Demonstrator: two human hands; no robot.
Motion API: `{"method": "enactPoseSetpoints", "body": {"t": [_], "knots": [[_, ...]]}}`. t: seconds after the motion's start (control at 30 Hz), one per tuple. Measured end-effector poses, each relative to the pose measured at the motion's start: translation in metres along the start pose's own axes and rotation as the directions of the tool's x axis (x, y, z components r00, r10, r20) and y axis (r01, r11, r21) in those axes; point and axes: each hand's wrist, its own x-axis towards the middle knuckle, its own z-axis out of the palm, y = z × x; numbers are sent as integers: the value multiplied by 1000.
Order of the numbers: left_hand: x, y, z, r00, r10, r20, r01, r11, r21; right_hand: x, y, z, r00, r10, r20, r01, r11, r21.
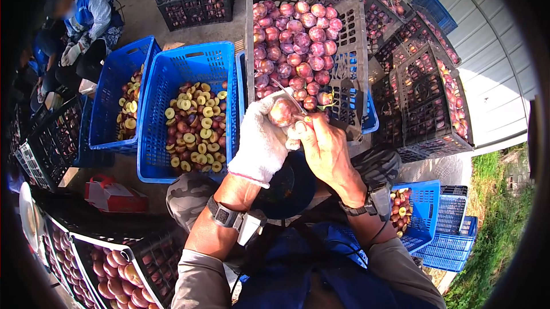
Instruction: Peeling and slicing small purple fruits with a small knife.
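My left hand (258, 141), in a white knit glove, grips a reddish plum (280, 112) with the fruit facing up. Pinched in the bare fingers of my right hand (330, 152) is a small knife (288, 95), its thin blade slanting along the plum's far right side. Whether the edge has cut into the flesh cannot be made out. Just beyond both hands, a tilted black plastic crate (350, 12) holds many whole plums (296, 42). To the left, a blue plastic crate (195, 60) contains halved plums (200, 124) with yellow flesh.
Between my knees is a dark tub (283, 188). Another blue crate (114, 68) of cut plums stands farther left, near seated people (92, 12). Stacked black crates (423, 98) flank the right; a blue crate (423, 210) sits below them. A red-and-white box (114, 195) lies left.
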Motion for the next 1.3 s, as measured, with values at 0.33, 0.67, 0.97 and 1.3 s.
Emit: {"method": "enactPoseSetpoints", "body": {"t": [0.33, 0.67, 0.97, 1.3], "knots": [[1, 0, 1, 991, -40, 131, 50, 996, -74, 0, -10, -2, 996, 86, -14, -83, 987, 139], [-5, -2, 6, 999, -43, 27, 46, 992, -115, 0, -17, 9, 992, 108, -59, -101, 988, 114], [-1, -14, -7, 991, 64, 118, -77, 991, 108, -1, 11, 13, 988, 154, 32, -156, 926, 345], [4, -37, -5, 931, 365, 1, -330, 842, 428, 10, 35, -12, 969, -237, -75, 198, 918, -344]]}}
